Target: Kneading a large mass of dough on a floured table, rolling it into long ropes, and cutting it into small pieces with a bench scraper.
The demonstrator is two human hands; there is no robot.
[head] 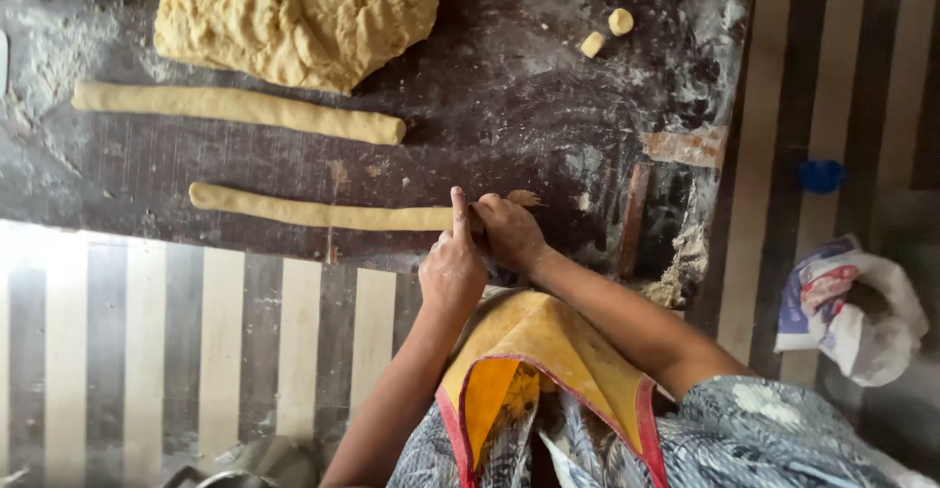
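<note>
Both hands, left hand [452,268] and right hand [509,231], pinch the rope [323,214] end below the dough [294,18]; pinch off even pieces.

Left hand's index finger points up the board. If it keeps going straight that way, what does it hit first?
The left hand rests on the thin dough rope. Straight beyond it lies bare floured board; the thicker rope ends just left of that line, so probably nothing.

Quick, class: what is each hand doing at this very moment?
Left hand: closed on the end of the thin dough rope, forefinger stretched out.
Right hand: closed on the same end of the rope.
</note>
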